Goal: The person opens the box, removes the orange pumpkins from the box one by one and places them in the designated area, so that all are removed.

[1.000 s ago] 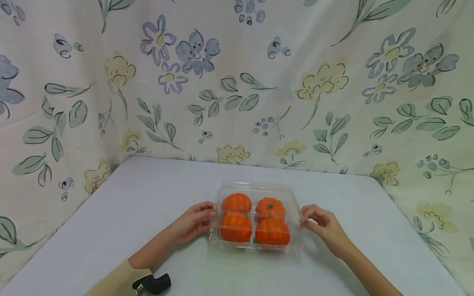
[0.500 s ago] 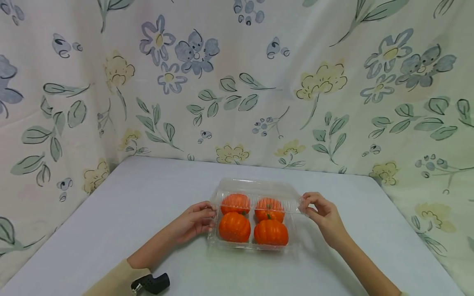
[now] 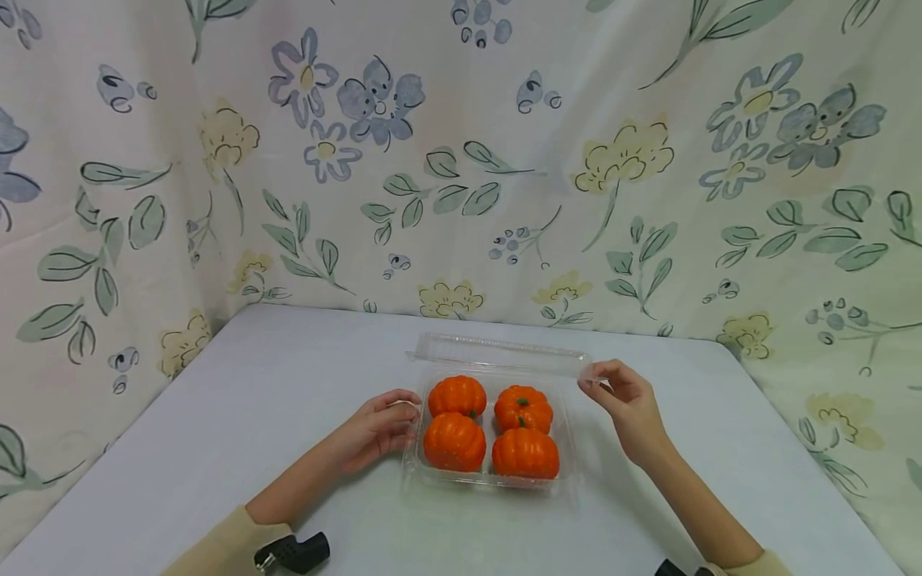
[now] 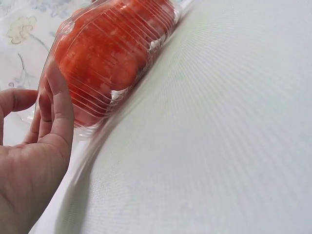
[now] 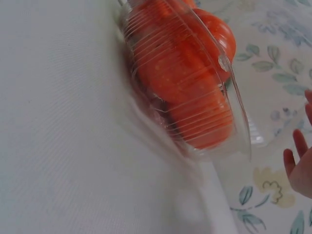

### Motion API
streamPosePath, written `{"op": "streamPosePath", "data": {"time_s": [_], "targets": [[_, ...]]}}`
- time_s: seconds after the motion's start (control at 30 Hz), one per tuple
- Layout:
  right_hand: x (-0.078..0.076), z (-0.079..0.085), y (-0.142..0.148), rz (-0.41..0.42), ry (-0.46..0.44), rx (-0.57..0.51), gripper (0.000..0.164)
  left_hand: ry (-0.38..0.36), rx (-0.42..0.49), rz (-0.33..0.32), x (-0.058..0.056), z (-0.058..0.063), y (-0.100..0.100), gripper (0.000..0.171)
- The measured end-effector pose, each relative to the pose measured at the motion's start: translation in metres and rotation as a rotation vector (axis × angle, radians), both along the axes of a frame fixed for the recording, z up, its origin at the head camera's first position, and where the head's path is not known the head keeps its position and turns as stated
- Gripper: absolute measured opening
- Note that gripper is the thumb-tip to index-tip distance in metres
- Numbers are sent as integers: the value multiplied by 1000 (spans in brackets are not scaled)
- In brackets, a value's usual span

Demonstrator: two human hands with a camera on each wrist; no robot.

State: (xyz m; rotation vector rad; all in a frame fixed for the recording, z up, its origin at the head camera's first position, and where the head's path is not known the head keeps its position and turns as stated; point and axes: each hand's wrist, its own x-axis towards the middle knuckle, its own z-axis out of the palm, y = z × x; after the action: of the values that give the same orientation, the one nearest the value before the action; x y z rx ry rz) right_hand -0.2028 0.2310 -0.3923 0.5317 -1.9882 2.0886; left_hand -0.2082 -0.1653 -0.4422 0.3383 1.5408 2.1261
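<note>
head view: on the white table (image 3: 302, 360), a clear plastic clamshell box (image 3: 490, 482) holds four orange pumpkins (image 3: 454, 442), two by two. the left hand (image 3: 378, 430) pinches its left rim; the right hand (image 3: 625, 408) pinches the right corner of the raised lid (image 3: 504, 355).

left wrist view: thumb (image 4: 19, 100) and fingers (image 4: 61, 107) grip the rim beside the ribbed wall.

right wrist view: the right hand is partly cut off, its grip impossible to tell there.

Inscriptions: none legible in the head, left wrist or right wrist view, with no label, brand, number or sign readable.
</note>
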Motion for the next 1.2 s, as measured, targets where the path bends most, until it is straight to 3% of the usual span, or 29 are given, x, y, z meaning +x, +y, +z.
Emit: {"op": "streamPosePath", "data": {"time_s": [0.23,0.6,1.0,1.2], "targets": [[-6,4,-3,-24,1,-27,32,-2,-38,24,1,2,2,22],[-17,15,-5,-70,-29,20,9,24,-26,-8,1,2,2,19],[-48,16,-7,-84,39,6,20,4,-19,-17,0,1,2,15],[-60,11,-9,-149,33,78,24,0,-22,-14,0,1,3,16]]}}
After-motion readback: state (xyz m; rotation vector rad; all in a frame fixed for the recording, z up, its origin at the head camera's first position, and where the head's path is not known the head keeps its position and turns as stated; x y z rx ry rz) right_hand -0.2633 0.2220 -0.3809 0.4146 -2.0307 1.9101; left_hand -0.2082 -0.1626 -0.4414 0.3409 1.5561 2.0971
